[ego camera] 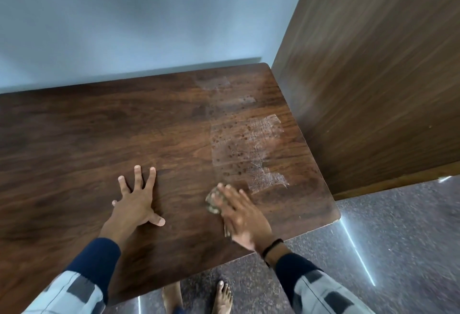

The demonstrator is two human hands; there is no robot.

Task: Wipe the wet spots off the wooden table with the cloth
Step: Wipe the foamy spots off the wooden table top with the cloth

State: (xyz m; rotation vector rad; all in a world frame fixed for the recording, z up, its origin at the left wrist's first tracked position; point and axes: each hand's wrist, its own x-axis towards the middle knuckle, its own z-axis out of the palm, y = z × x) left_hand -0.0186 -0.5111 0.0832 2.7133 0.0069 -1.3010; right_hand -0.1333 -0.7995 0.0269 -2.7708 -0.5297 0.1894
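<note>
The dark wooden table [74, 139] fills the middle of the view. Wet spots and streaked smears [245, 144] cover its right part, from the far edge down toward the near right corner. My right hand [242, 216] presses flat, fingers straight, on a small brownish cloth [213, 203] near the table's front right; the hand is blurred and hides most of the cloth. My left hand [135, 201] rests flat on the dry wood to the left, fingers spread.
A pale blue wall [149, 14] runs behind the table. A tall wooden panel [373, 77] stands close along the table's right side. Speckled floor [398, 239] lies beyond the front right corner, and my bare feet [221, 296] show below the front edge.
</note>
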